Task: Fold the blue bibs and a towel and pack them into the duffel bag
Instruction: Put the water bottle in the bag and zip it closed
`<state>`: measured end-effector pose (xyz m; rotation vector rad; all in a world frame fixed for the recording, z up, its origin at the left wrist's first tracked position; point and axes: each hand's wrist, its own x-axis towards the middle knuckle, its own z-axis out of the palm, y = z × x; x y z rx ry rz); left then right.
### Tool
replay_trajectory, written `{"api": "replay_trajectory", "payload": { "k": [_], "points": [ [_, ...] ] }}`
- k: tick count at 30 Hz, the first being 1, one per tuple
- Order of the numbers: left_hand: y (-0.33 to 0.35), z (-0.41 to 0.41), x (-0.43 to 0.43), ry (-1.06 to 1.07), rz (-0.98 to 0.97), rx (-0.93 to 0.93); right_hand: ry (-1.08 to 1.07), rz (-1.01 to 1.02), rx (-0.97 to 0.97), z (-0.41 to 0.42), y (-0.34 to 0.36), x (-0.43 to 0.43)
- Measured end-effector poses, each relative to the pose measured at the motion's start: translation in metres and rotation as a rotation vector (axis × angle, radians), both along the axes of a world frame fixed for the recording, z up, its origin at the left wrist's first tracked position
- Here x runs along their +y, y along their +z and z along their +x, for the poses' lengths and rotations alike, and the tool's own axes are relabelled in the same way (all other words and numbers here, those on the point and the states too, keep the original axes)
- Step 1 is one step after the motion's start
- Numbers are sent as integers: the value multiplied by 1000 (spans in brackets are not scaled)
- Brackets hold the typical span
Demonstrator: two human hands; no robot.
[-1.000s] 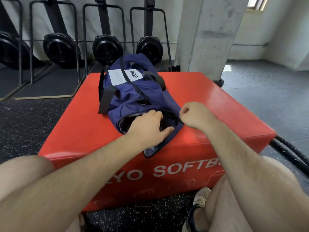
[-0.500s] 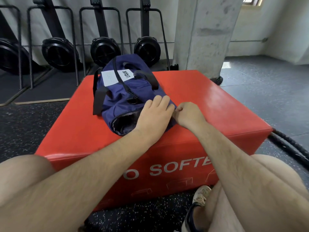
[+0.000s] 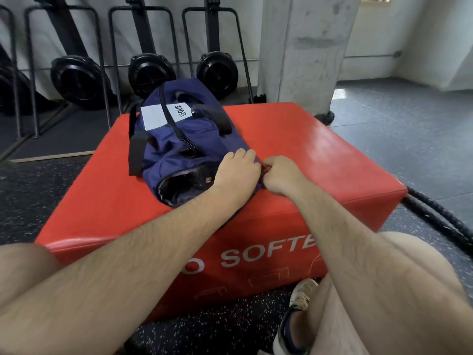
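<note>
Left hand point(image 3: 236, 172) flat on duffel bag point(image 3: 179, 139), right hand point(image 3: 281, 175) fisted

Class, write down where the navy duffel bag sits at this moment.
In the head view the duffel bag lies on the left half of the red soft box, in front of the black wheels, with the left hand on its near end.

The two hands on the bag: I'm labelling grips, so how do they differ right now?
The left hand lies flat on the duffel bag, fingers fairly straight; the right hand is curled into a fist, seemingly pinching something small and reddish. Left rests on fabric, right beside it on the red box. Both meet at the bag's near end.
</note>
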<state>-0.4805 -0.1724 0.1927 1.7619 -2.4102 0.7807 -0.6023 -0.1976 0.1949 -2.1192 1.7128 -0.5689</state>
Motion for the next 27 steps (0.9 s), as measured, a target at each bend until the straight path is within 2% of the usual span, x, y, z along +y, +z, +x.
{"api": "replay_trajectory", "payload": {
  "k": [8, 18, 22, 24, 27],
  "points": [
    [-4, 2, -7, 47, -16, -9, -107, 266, -435, 13, -1, 4],
    [-16, 3, -10, 93, -31, -63, -166, 341, -558, 17, -3, -2],
    [-15, 3, -10, 76, -3, -95, -138, 257, -505, 15, -9, -6],
    [-13, 4, -8, 88, -2, -128, -59, 106, -381, 12, -13, -9],
    [-12, 7, -4, 101, 4, -31, 105, -115, -192, 12, -22, -13]
  ]
}}
